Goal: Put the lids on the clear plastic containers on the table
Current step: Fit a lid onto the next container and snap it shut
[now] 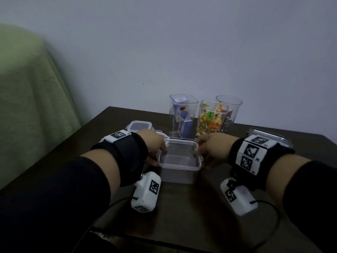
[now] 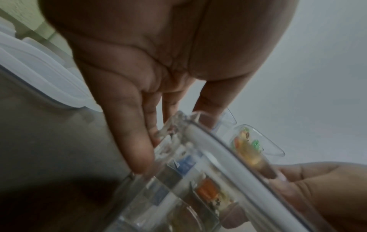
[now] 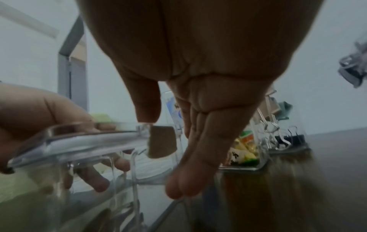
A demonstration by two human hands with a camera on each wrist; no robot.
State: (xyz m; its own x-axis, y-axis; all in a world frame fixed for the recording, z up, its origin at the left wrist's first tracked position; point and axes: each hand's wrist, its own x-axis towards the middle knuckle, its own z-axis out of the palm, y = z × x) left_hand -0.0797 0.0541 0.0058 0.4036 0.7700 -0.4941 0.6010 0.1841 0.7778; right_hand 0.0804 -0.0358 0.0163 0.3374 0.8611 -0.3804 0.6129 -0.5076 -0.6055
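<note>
A square clear plastic container (image 1: 179,166) sits on a dark brown table (image 1: 191,216), near its front edge and between two forearms in black sleeves. It has see-through walls, rounded corners and a thick rim, and a clear lid (image 1: 180,149) with a raised border lies across its top. The left hand (image 1: 155,143) holds the container's left side, thumb on the lid edge and fingers (image 2: 137,141) reaching down over the latch and wall. The right hand (image 1: 209,145) holds the right side the same way, its thumb (image 3: 147,103) touching the lid corner and its fingers laid down along the wall.

Behind the left hand lies a small square lid (image 1: 139,126). Farther back stand three tall clear containers without lids: one with blue and white packets (image 1: 183,115), one with colourful sweets (image 1: 211,117), and a round one (image 1: 230,109). At far right is a lidded clear box (image 1: 268,136).
</note>
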